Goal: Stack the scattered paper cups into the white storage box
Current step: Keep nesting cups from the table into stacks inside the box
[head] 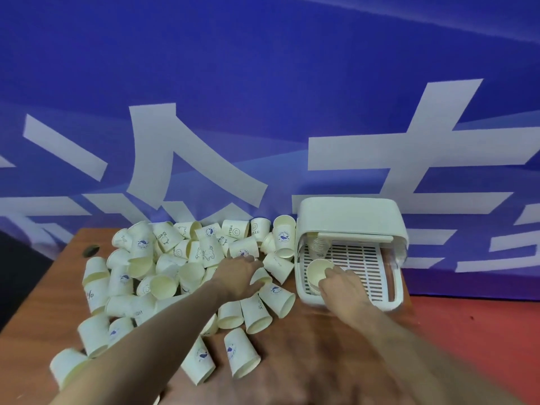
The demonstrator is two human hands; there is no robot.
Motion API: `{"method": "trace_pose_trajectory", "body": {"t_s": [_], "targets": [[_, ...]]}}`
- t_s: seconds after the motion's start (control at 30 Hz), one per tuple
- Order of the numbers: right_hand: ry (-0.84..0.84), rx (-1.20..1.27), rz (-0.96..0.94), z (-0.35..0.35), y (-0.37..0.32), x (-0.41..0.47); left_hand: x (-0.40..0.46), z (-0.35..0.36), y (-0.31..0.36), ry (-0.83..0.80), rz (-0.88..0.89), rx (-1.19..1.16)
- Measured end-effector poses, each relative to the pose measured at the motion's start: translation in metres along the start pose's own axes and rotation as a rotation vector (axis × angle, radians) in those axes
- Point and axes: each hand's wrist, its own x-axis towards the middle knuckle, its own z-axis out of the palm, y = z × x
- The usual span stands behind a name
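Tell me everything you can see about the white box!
The white storage box looks like smooth plastic with rounded corners. It sits at the wooden table's far right, open toward the camera. Inside lies a slotted white tray with a stack of cups at the back left. The right hand holds a paper cup at its front left.

Both arms bare, extended forward from the bottom edge. Left forearm runs from 7 o'clock up toward 1 o'clock; left hand [238, 277] palm down, fingers curled round something at its tip. Right forearm comes in from 5 o'clock toward 11 o'clock; right hand [340, 283] palm down, fingers bent, fingertips pinching at 11 o'clock. Hands well apart, left one slightly farther out. Wrists roughly straight.
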Motion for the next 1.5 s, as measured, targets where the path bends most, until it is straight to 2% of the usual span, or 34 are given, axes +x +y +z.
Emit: {"method": "trace_pose_trajectory", "body": {"t_s": [0.1,0.33,0.53,0.87,1.27,1.5], "targets": [[-0.04,0.026,0.011,-0.002,0.0,0.002,0.001,-0.002,0.003,-0.003,0.018,0.007],[-0.001,0.112,0.014,-0.025,0.002,0.007,0.004,-0.018,-0.003,0.028,-0.019,0.012],[0.108,0.155,-0.094,-0.061,-0.021,0.019,-0.003,-0.022,-0.018,0.074,-0.055,0.008],[0.127,0.188,-0.199,-0.095,-0.062,0.061,-0.033,-0.02,-0.059,0.074,-0.183,-0.041],[-0.033,0.201,-0.148,-0.071,-0.098,0.118,-0.02,0.011,-0.123,-0.004,-0.265,-0.085],[-0.143,0.384,0.09,-0.049,-0.11,0.157,0.013,0.031,-0.157,0.019,-0.319,-0.091]]}}
